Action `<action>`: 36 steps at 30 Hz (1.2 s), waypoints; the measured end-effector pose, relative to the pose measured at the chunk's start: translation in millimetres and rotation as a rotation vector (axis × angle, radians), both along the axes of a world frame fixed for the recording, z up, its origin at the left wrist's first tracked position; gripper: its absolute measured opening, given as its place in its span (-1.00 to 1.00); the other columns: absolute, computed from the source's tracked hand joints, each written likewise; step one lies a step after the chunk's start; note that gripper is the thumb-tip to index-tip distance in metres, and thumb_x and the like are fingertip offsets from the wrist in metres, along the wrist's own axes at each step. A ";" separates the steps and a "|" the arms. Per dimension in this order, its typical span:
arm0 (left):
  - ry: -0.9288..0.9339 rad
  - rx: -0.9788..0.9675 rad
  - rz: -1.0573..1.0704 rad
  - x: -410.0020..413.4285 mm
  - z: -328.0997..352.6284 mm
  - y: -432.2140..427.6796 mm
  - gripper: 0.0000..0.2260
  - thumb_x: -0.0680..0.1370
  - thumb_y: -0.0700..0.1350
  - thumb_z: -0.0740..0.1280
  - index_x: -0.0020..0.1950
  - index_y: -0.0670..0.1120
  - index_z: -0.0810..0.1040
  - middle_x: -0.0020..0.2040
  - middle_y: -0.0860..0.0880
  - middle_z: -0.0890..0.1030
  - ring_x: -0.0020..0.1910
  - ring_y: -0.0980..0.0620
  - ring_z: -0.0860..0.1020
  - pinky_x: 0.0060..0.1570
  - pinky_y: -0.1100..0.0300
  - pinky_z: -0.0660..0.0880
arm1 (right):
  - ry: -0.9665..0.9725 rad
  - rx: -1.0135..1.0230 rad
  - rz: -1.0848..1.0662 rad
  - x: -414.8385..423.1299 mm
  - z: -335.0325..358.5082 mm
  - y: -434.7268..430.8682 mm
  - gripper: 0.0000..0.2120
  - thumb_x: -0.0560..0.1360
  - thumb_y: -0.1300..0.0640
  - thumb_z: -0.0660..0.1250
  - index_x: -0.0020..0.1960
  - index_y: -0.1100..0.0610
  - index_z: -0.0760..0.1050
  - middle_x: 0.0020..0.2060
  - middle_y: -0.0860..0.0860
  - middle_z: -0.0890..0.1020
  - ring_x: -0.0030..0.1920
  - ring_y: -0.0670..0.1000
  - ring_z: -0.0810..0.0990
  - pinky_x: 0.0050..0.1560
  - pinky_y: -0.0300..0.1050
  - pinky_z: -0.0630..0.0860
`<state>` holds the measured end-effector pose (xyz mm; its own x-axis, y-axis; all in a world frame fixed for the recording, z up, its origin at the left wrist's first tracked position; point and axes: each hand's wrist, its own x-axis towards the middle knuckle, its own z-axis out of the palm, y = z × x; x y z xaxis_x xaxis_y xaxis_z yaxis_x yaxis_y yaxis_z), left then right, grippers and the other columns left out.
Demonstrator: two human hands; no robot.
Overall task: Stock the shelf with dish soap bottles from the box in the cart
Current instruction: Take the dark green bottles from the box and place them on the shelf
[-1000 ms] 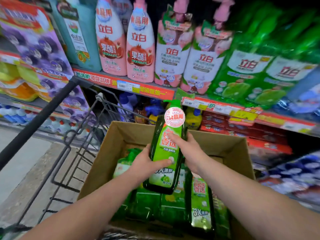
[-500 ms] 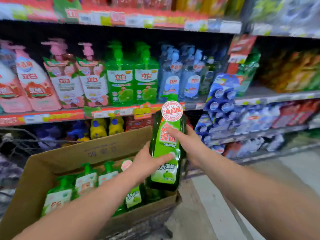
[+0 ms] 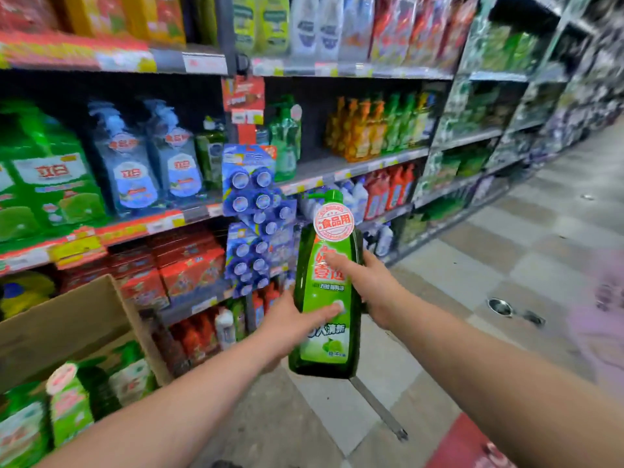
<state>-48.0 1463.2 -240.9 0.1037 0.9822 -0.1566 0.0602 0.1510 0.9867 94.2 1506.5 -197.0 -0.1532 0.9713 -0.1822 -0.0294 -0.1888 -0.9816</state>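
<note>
Head view, standing in the aisle: two bare hands hold one dark green plastic dish soap bottle with a bright green label and a round red-and-white sticker near its neck (image 3: 324,298). The left hand (image 3: 290,322) grips the bottle's left side low down, with the thumb laid across the front of the label and the fingers curled out of sight behind. The right hand (image 3: 368,285) clasps the right side higher up, its thumb pressed flat over the label's upper lettering. The bottle is upright, cap on top, in the air above the tiled grey aisle floor (image 3: 472,265). It is in front of the metal store shelving (image 3: 354,167) and resting on nothing.

One open brown cardboard box (image 3: 67,319) sits at the lower left, its near right corner well apart from the held bottle. Inside it stand more green soap bottles with white-and-green labels (image 3: 71,400). At least three show, but blur prevents a firm count. On the shelf level left of the upright post, two pale blue pump bottles (image 3: 125,157) stand side by side near its front edge.
</note>
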 end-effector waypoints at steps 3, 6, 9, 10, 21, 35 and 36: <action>-0.001 0.014 -0.046 30.0 -1.8 23.4 -0.35 0.10 0.18 0.54 0.15 0.03 0.54 -0.03 -0.01 0.71 -0.05 -0.04 0.68 0.08 -0.10 0.57 | 0.032 -0.016 -0.066 33.6 -0.8 12.4 -0.81 0.47 0.14 0.42 0.06 0.04 0.50 -0.19 -0.04 0.68 -0.38 -0.16 0.66 -0.47 -0.32 0.52; -0.040 0.007 -0.122 57.2 -3.8 51.8 -0.43 0.20 0.07 0.55 0.18 0.02 0.52 0.00 -0.05 0.70 -0.03 -0.07 0.68 0.08 -0.13 0.57 | 0.036 -0.010 -0.117 62.8 -3.3 33.1 -0.69 0.46 0.11 0.44 0.17 0.04 0.48 -0.13 -0.03 0.69 -0.29 -0.12 0.68 -0.43 -0.29 0.54; -0.049 0.012 -0.200 83.2 -7.2 90.1 -0.42 0.20 0.08 0.56 0.19 0.02 0.53 0.02 -0.05 0.70 0.00 -0.07 0.67 0.10 -0.11 0.56 | 0.042 -0.011 -0.173 90.4 -4.7 61.0 -0.70 0.45 0.08 0.44 0.14 0.00 0.47 -0.13 -0.06 0.69 -0.30 -0.15 0.67 -0.43 -0.31 0.53; -0.045 0.020 -0.216 92.4 -8.8 105.3 -0.43 0.22 0.07 0.57 0.19 0.01 0.53 0.01 -0.04 0.70 -0.01 -0.06 0.67 0.09 -0.09 0.56 | 0.036 -0.004 -0.194 99.7 -6.0 73.6 -0.70 0.45 0.07 0.44 0.15 -0.01 0.47 -0.12 -0.06 0.69 -0.30 -0.16 0.67 -0.45 -0.33 0.52; 0.014 0.094 -0.337 159.6 11.6 285.3 -0.55 0.36 0.03 0.53 0.20 0.02 0.52 -0.01 0.01 0.70 -0.07 0.06 0.68 0.03 0.05 0.60 | -0.001 0.031 -0.328 165.0 15.6 232.1 -0.70 0.45 0.05 0.44 0.13 -0.05 0.44 -0.13 -0.08 0.67 -0.24 -0.13 0.66 -0.38 -0.24 0.50; 0.019 0.073 -0.147 219.1 10.9 434.9 -0.66 0.43 -0.13 0.48 0.17 -0.02 0.52 -0.05 0.02 0.69 -0.20 0.16 0.67 -0.30 0.36 0.54 | 0.001 0.035 -0.178 221.0 6.8 415.9 -0.57 0.41 0.04 0.48 0.24 0.02 0.46 0.01 0.01 0.70 -0.03 0.02 0.69 -0.11 -0.06 0.60; 0.025 0.068 -0.107 223.9 10.3 446.5 -0.64 0.42 -0.12 0.49 0.18 -0.02 0.52 -0.04 0.02 0.69 -0.17 0.15 0.68 -0.27 0.34 0.56 | 0.009 0.049 -0.144 225.2 7.0 431.8 -0.57 0.41 0.07 0.48 0.24 0.05 0.48 0.02 0.03 0.70 -0.02 0.03 0.69 -0.05 -0.04 0.61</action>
